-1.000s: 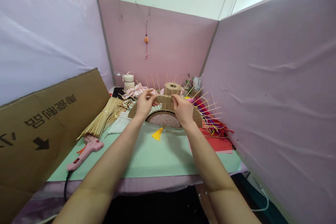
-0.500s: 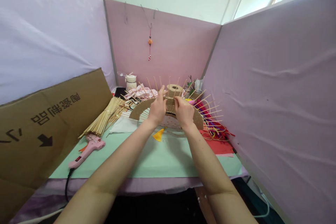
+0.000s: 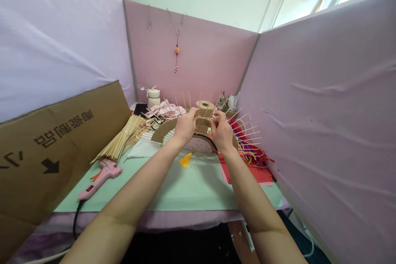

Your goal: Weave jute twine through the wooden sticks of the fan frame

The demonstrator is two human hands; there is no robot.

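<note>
Together, hands (image 3: 185, 126) (image 3: 222, 131) on arch (image 3: 202, 128), lidded bottle (image 3: 154, 98) behind

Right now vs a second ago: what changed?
Left hand moved right along the arch, to the twine weave. Right hand shifted slightly right, fingers more spread. Can't tell whether either let go of anything. Unchanged: tassel, glue gun, stick bundle.
</note>
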